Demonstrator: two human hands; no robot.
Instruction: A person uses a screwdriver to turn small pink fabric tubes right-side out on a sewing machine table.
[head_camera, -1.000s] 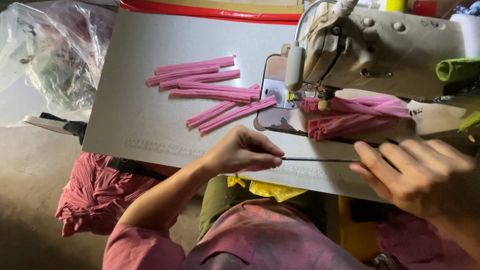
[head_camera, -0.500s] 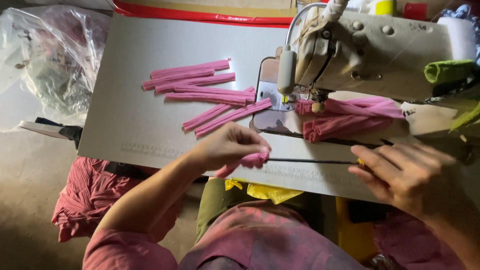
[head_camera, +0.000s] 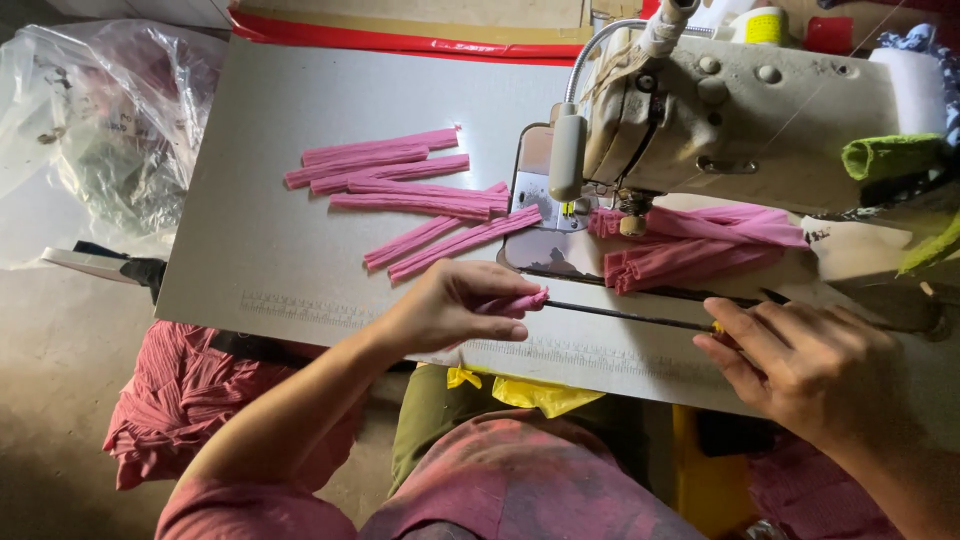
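Observation:
My left hand (head_camera: 452, 303) pinches the end of a pink fabric tube (head_camera: 518, 301) threaded over a thin black rod (head_camera: 628, 318) that lies along the table's near edge. My right hand (head_camera: 805, 365) grips the rod's other end, by a small yellow tip. Behind the rod, a bundle of unturned pink strips (head_camera: 690, 250) lies under the sewing machine (head_camera: 740, 110) by its needle. Several finished pink tubes (head_camera: 410, 185) lie scattered on the white table (head_camera: 250, 250) to the left.
A clear plastic bag (head_camera: 110, 130) sits left of the table. Red-pink cloth (head_camera: 190, 400) is heaped on the floor below. A green cloth (head_camera: 890, 155) rests on the machine's right end. A red-edged board (head_camera: 400, 40) runs along the back.
My left hand has drawn pink fabric out along the rod; a second ago only the bare rod showed between my hands. The camera view shifted slightly.

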